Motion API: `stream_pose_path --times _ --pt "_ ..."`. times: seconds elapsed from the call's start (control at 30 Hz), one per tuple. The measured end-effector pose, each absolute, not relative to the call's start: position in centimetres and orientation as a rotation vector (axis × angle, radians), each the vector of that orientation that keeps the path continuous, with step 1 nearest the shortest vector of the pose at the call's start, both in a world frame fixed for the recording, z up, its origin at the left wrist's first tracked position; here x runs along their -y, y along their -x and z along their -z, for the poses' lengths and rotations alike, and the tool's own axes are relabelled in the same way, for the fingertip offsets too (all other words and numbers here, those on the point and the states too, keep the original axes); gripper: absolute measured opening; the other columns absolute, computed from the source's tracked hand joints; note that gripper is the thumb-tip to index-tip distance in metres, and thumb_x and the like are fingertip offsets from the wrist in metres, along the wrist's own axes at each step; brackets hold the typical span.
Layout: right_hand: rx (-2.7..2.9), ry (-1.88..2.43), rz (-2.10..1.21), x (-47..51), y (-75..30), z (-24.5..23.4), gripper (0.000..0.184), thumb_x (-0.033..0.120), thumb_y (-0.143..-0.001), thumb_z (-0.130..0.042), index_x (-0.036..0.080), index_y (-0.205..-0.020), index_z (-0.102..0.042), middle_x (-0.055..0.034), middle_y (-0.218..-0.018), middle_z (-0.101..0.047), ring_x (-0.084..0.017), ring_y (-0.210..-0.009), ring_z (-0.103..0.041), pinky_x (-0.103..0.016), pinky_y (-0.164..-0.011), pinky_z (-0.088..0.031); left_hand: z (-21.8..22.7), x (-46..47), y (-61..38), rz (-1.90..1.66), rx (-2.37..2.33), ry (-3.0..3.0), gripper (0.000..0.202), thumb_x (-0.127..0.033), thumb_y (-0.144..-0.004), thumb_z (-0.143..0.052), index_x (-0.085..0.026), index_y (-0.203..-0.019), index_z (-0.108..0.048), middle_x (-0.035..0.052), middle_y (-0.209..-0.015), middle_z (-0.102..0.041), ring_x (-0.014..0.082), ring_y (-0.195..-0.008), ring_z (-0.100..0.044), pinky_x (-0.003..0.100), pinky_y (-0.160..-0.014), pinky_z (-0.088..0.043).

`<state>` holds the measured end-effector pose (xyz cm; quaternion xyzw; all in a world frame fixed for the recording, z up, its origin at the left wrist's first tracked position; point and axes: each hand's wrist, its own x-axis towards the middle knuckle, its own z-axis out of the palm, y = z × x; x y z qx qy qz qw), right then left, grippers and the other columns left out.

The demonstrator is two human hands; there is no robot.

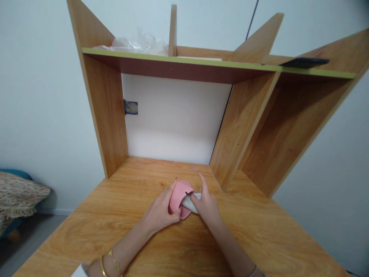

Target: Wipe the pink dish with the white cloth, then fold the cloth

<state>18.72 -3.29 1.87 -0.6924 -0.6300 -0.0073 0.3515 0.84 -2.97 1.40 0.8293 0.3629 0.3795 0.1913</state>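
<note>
A soft pink pouch-like thing (179,192) is held just above or on the wooden desk, its open mouth facing right. My left hand (160,212) wraps round its left side, thumb at the lower edge and fingers behind. A pale grey-white flat thing (188,203) sits partly inside the mouth; its exact kind I cannot make out. My right hand (208,206) pinches the right end of this pale thing between thumb and fingers, with the index finger pointing up and away from it. The pale thing's inner end is hidden in the pink one.
The wooden desk (138,242) carries a shelf unit (201,63) at its back. On the shelf lie a clear plastic bag (141,43) and a dark flat object (305,62). A wall socket (132,107) shows behind. A patterned cloth (21,192) lies at the far left.
</note>
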Motion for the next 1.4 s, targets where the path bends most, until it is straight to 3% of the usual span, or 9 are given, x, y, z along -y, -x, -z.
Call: stream_pose_path --times 0.17,0.33,0.43,0.53,0.63,0.83,0.97,1.1,1.4 --pt "1.630 1.684 0.057 3.4 -18.7 -1.6 0.065 0.031 -0.074 -0.048 0.018 -0.132 -0.023 0.0031 -0.061 -0.056 -0.015 -0.052 -0.055 -0.023 -0.051 -0.036 -1.7 3.4 -0.7 -1.059 -1.069 -2.407 0.083 -0.022 -0.065 -0.051 -0.022 -0.137 -0.009 0.0079 -0.129 -0.042 0.0249 -0.110 -0.046 0.037 -0.093 -0.035" --pt "1.655 1.652 -0.262 2.6 -18.7 -0.4 0.062 0.024 -0.074 -0.045 0.014 -0.131 -0.025 -0.0013 -0.069 -0.063 -0.017 -0.061 -0.059 -0.024 -0.056 -0.040 -2.1 3.4 -0.7 -1.005 -1.039 -2.405 0.078 -0.027 -0.066 -0.055 -0.023 -0.135 -0.018 0.0077 -0.123 -0.047 0.0256 -0.106 -0.049 0.038 -0.091 -0.037" --pt "1.602 1.540 -0.346 2.2 -18.9 0.3 0.060 0.022 -0.075 -0.042 0.013 -0.132 -0.024 -0.0068 -0.088 -0.064 -0.019 -0.077 -0.060 -0.028 -0.066 -0.044 -2.2 3.2 -0.6 -1.023 -1.040 -2.318 0.074 -0.031 -0.072 -0.054 -0.023 -0.136 -0.016 0.0086 -0.129 -0.041 0.0251 -0.111 -0.045 0.038 -0.093 -0.035" --pt "1.487 1.446 -0.339 1.9 -19.0 0.8 0.058 0.024 -0.076 -0.041 0.014 -0.130 -0.026 -0.0116 -0.116 -0.053 -0.020 -0.101 -0.052 -0.032 -0.082 -0.041 -2.0 3.2 -0.7 -1.077 -1.069 -2.167 0.085 -0.037 -0.073 -0.058 -0.020 -0.137 -0.004 0.0127 -0.134 -0.033 0.0267 -0.116 -0.040 0.040 -0.093 -0.034" --pt "1.398 1.384 -0.380 1.6 -18.8 1.3 0.056 0.027 -0.077 -0.040 0.014 -0.130 -0.026 -0.0118 -0.124 -0.046 -0.020 -0.109 -0.047 -0.033 -0.089 -0.038 -1.6 3.4 -1.1 -1.080 -1.036 -2.130 0.094 -0.038 -0.069 -0.064 -0.016 -0.137 -0.002 0.0148 -0.135 -0.030 0.0278 -0.120 -0.033 0.041 -0.096 -0.030" --pt "1.441 1.408 -0.434 1.7 -18.0 1.2 0.062 0.027 -0.076 -0.042 0.014 -0.133 -0.020 -0.0100 -0.109 -0.057 -0.018 -0.095 -0.056 -0.030 -0.079 -0.043 -1.1 3.3 -1.6 -1.128 -0.963 -2.131 0.082 -0.030 -0.075 -0.057 -0.016 -0.136 -0.004 0.0135 -0.135 -0.030 0.0238 -0.117 -0.038 0.036 -0.095 -0.033" --pt "1.556 1.695 -0.223 2.5 -18.0 -0.3 0.060 0.027 -0.075 -0.045 0.016 -0.131 -0.025 -0.0066 -0.083 -0.064 -0.019 -0.067 -0.061 -0.026 -0.057 -0.043 -1.3 3.1 -1.3 -1.116 -1.081 -2.100 0.080 -0.030 -0.073 -0.057 -0.018 -0.136 -0.010 0.0113 -0.129 -0.040 0.0241 -0.111 -0.045 0.037 -0.091 -0.037" --pt "1.660 1.819 0.044 3.4 -18.4 -1.7 0.060 0.029 -0.075 -0.046 0.021 -0.132 -0.027 0.0004 -0.061 -0.060 -0.018 -0.054 -0.058 -0.024 -0.051 -0.037 -1.8 3.3 -0.8 -1.023 -1.220 -2.164 0.072 -0.034 -0.070 -0.058 -0.020 -0.132 -0.024 0.0091 -0.117 -0.053 0.0260 -0.100 -0.054 0.038 -0.085 -0.041" --pt "1.813 1.756 -0.067 3.4 -18.4 -1.7 0.065 0.028 -0.075 -0.046 0.019 -0.134 -0.020 -0.0010 -0.067 -0.062 -0.020 -0.062 -0.060 -0.024 -0.054 -0.037 -1.9 3.3 -0.4 -0.976 -1.114 -2.397 0.066 -0.037 -0.071 -0.052 -0.023 -0.131 -0.029 0.0063 -0.120 -0.052 0.0238 -0.100 -0.054 0.035 -0.088 -0.039"
